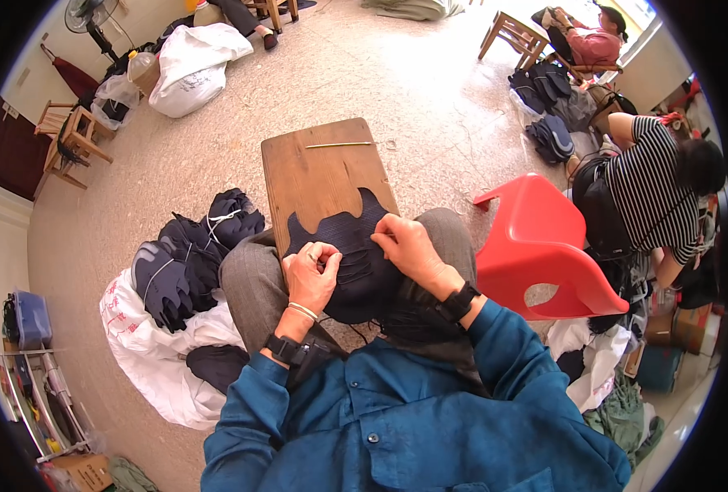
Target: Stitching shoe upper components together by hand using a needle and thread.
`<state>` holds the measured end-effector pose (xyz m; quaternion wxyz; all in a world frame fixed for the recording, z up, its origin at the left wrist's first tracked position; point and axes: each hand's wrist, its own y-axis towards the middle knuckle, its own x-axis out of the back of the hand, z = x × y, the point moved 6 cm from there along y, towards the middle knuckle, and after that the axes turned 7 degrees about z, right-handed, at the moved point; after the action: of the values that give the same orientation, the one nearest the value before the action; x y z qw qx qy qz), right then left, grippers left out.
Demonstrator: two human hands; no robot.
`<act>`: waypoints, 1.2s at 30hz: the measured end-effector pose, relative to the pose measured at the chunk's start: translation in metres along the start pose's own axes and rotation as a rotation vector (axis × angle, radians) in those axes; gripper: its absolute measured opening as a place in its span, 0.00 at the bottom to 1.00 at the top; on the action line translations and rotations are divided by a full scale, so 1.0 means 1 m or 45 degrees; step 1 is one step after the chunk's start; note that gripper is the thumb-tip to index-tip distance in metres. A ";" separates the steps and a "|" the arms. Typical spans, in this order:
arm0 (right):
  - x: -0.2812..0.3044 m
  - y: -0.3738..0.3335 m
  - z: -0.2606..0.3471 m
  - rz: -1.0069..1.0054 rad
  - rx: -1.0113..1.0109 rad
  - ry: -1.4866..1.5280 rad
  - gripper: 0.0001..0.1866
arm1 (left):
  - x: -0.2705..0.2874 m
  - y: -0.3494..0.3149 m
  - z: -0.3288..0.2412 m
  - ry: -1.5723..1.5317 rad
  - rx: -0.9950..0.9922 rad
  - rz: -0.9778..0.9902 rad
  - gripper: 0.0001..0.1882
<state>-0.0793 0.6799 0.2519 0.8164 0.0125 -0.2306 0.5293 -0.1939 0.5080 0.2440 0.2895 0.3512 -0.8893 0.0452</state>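
A dark navy cut fabric piece (356,287), perhaps a shoe upper, lies across my lap and the near end of a wooden board (323,184). Its far edge is scalloped with pointed corners, and a row of short crosswise strands or slits runs down its middle. My left hand (313,275) is closed at the left side of the piece, fingertips pinched beside the strands. At the right edge, my right hand (413,250) pinches thumb and forefinger together; anything between them is too small to tell. A thin metal rod (339,145) rests on the board's far part.
Tied bundles of dark pieces (167,279) lie on a white sack (134,377) to my left. A red plastic chair (536,238) stands close on my right, beside a seated person in a striped shirt (655,180). Wooden stools (516,37) and another white sack (196,70) are farther off.
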 end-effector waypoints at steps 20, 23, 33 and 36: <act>-0.005 0.006 -0.023 -0.115 0.030 0.201 0.13 | 0.001 0.008 -0.012 0.201 -0.124 -0.092 0.04; -0.008 0.007 -0.027 -0.004 -0.010 0.290 0.11 | 0.000 0.009 -0.013 0.267 -0.113 -0.066 0.04; -0.011 -0.004 0.014 -0.179 0.392 -0.583 0.03 | -0.006 0.019 -0.023 0.415 -0.157 -0.048 0.05; -0.009 -0.003 0.015 -0.190 0.401 -0.579 0.03 | -0.011 0.022 -0.025 0.355 -0.204 -0.039 0.06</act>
<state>-0.0849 0.6665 0.2626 0.7686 0.2744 -0.3211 0.4806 -0.1897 0.5385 0.2616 0.4378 0.3308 -0.8358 0.0181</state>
